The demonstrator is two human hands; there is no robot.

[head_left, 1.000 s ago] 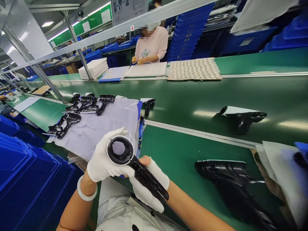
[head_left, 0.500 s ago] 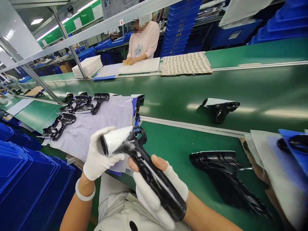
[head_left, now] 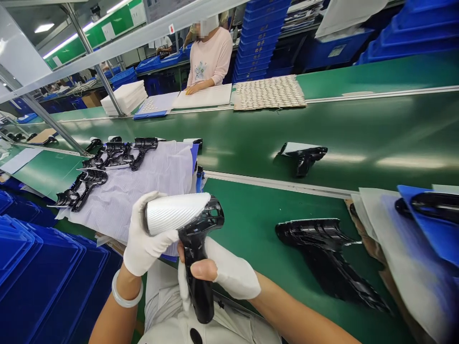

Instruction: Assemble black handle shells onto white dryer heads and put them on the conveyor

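Black hair dryer housing (head_left: 195,272) sits partly hidden by gloved hands (head_left: 148,241).

Lighting: bright, evenly supplied by overhead strip lights (head_left: 68,39).
Glare: pale streaks are reflected along the green conveyor belt (head_left: 405,162).
Highlights: a sheen is shown on the black hair dryer housing (head_left: 198,291).
Distortion: the long metal rail (head_left: 279,184) is bowed by the wide-angle view.

Black housings (head_left: 143,149) lie on a pale cloth (head_left: 158,191) toward the left end of the green belt (head_left: 358,129); another housing (head_left: 303,157) sits further right. Blue crates (head_left: 46,272) line the near left edge. Past the far edge, a co-worker (head_left: 210,57) rests a hand on a white board (head_left: 202,96).
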